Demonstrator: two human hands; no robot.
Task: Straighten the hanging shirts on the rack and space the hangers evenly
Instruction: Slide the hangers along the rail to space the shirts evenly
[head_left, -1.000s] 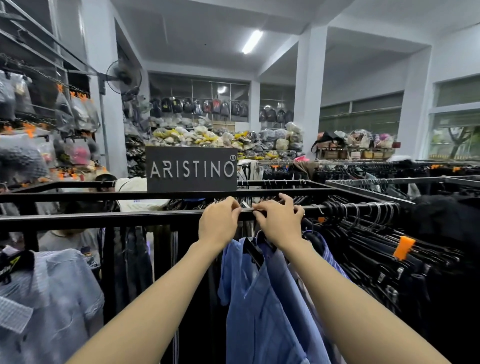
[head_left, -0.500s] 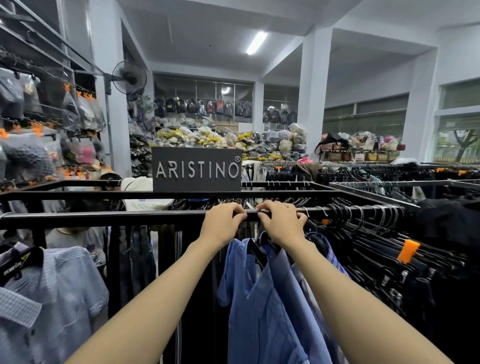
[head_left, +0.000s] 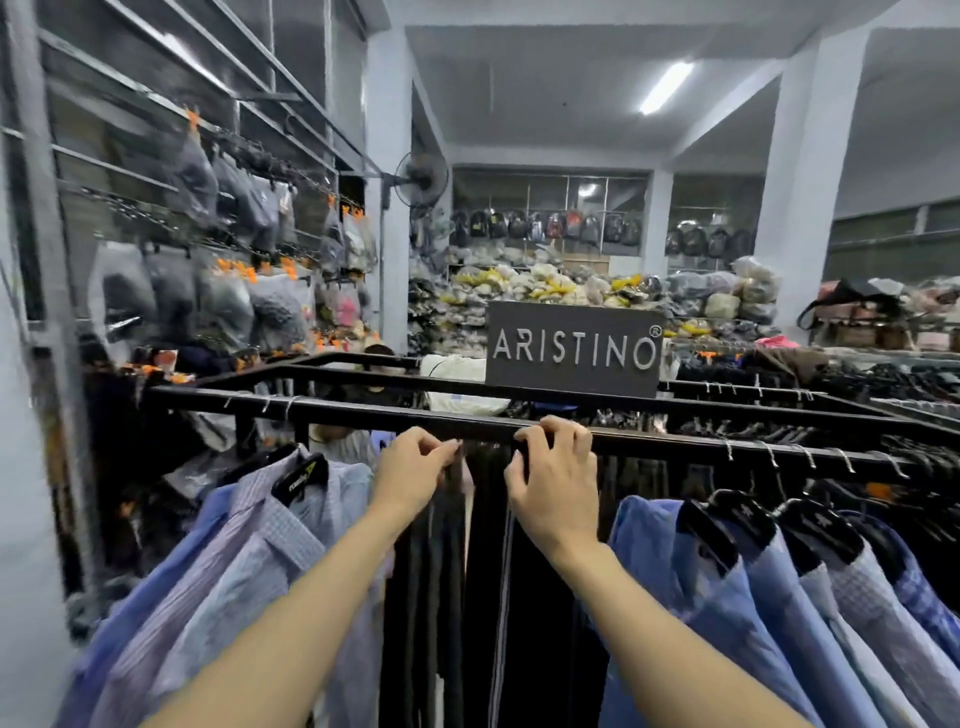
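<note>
Since a second ago the view has swung left along the rack rail (head_left: 675, 441), and the blue shirts that hung under the hands are now sitting off to the right (head_left: 727, 597), with a second bunch of pale blue and lilac shirts (head_left: 249, 545) showing at the left.

In the head view, both hands are reaching up to the black rail between the two bunches. The left hand (head_left: 410, 475) is curling just below the rail with thumb and fingertips (head_left: 452, 447) pinched together; whether they hold a hanger hook I cannot tell. The right hand (head_left: 556, 483) is hooking its fingers over the rail's top, gripping it. Black hangers (head_left: 727, 525) are carrying the right-hand shirts. Dark trousers (head_left: 483, 571) are hanging below the hands. A grey ARISTINO sign (head_left: 574, 353) is standing on the rack behind.
</note>
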